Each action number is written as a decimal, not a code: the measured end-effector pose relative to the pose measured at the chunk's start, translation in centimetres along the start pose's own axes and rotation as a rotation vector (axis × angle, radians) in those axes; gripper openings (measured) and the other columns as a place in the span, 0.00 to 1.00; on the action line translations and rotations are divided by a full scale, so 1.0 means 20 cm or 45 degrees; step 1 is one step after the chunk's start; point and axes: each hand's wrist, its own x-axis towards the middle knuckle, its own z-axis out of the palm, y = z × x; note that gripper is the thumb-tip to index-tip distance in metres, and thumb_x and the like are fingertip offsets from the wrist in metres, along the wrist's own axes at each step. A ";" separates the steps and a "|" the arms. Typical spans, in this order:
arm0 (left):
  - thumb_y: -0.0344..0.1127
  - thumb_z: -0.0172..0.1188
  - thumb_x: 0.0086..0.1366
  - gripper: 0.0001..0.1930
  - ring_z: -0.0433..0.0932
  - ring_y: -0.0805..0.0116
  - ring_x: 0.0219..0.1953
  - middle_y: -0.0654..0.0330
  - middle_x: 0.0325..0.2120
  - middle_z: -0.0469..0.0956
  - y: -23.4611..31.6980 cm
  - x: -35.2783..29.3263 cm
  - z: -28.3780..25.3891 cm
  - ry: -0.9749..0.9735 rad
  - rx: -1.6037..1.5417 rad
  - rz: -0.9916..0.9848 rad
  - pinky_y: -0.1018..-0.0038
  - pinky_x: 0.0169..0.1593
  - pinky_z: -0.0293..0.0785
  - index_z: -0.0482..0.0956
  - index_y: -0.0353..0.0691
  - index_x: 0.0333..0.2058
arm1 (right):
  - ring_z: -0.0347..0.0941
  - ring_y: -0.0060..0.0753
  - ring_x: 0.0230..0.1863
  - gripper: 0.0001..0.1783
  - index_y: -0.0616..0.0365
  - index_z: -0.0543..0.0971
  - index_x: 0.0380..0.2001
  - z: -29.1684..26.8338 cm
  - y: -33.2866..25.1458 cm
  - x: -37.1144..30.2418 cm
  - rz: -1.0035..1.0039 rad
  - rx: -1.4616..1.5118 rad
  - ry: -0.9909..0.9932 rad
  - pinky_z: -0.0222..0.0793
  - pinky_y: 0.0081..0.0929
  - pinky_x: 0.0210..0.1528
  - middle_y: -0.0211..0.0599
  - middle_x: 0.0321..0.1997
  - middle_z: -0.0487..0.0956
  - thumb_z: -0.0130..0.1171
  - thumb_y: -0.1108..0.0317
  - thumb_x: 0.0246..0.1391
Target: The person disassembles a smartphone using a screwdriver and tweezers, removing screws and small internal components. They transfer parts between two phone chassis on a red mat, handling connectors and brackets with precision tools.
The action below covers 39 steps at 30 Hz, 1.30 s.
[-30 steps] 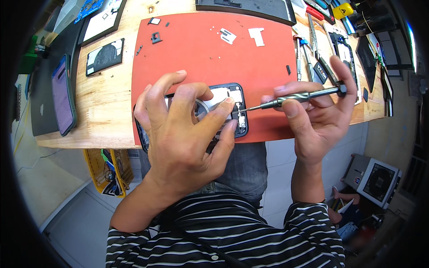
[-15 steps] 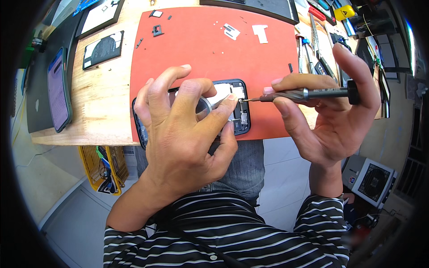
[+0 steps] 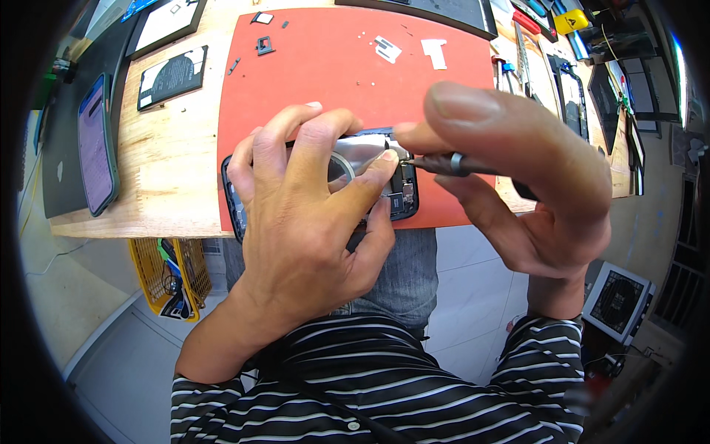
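Observation:
An opened smartphone [image 3: 408, 189] lies at the front of the red mat, its inner parts showing at the right end. My left hand [image 3: 307, 214] bends over it and holds it, the index fingertip pressed on the inner parts. A silvery piece and a clear curved edge show beneath those fingers; the rest is covered. My right hand [image 3: 551, 200] grips a thin precision screwdriver [image 3: 447, 163] between thumb and fingers. The screwdriver's tip meets the phone just right of my left index finger. One right finger is raised close to the camera and hides the handle's end.
On the red mat [image 3: 310, 70] lie a small black tray frame [image 3: 264, 46], white pieces [image 3: 434, 53] and tiny parts. Left of it are a black battery-like slab [image 3: 174, 76] and another phone [image 3: 98, 148]. Tools [image 3: 521, 63] line the right side. A yellow basket [image 3: 151, 285] stands below.
My right hand has risen toward the camera, and the screwdriver has swung from nearly level to pointing up at me. Its tip stays at the phone. My left hand has barely moved.

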 end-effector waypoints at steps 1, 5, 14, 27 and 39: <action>0.30 0.70 0.49 0.18 0.73 0.46 0.58 0.53 0.53 0.79 0.00 0.00 0.00 0.000 0.002 0.001 0.50 0.62 0.59 0.89 0.44 0.42 | 0.86 0.51 0.53 0.33 0.76 0.71 0.63 0.00 -0.01 0.00 0.018 -0.010 0.004 0.88 0.38 0.51 0.63 0.56 0.83 0.69 0.84 0.53; 0.32 0.70 0.51 0.17 0.74 0.49 0.57 0.53 0.56 0.78 0.01 0.01 0.00 0.017 0.033 -0.009 0.51 0.62 0.59 0.89 0.45 0.43 | 0.87 0.51 0.52 0.39 0.75 0.73 0.63 -0.02 0.06 -0.02 -0.060 -0.123 0.110 0.89 0.39 0.50 0.61 0.60 0.82 0.77 0.75 0.49; 0.32 0.70 0.51 0.17 0.73 0.52 0.56 0.56 0.56 0.77 0.01 0.02 0.00 -0.035 0.067 0.009 0.52 0.61 0.59 0.91 0.49 0.42 | 0.83 0.54 0.60 0.44 0.74 0.70 0.68 -0.02 0.07 -0.04 0.037 -0.195 0.178 0.87 0.40 0.53 0.65 0.67 0.76 0.77 0.67 0.50; 0.32 0.70 0.52 0.17 0.73 0.49 0.56 0.54 0.56 0.77 0.02 0.01 0.01 -0.006 0.057 0.024 0.50 0.61 0.59 0.90 0.43 0.43 | 0.88 0.45 0.49 0.40 0.67 0.70 0.67 -0.03 -0.07 -0.01 0.280 -0.421 0.036 0.79 0.42 0.60 0.58 0.63 0.81 0.76 0.70 0.53; 0.31 0.71 0.53 0.17 0.74 0.48 0.56 0.52 0.56 0.79 0.00 0.01 0.00 -0.061 -0.008 -0.001 0.50 0.62 0.61 0.89 0.41 0.44 | 0.87 0.44 0.43 0.30 0.74 0.75 0.56 0.05 0.02 -0.07 0.213 0.009 0.215 0.87 0.33 0.43 0.62 0.54 0.83 0.72 0.84 0.49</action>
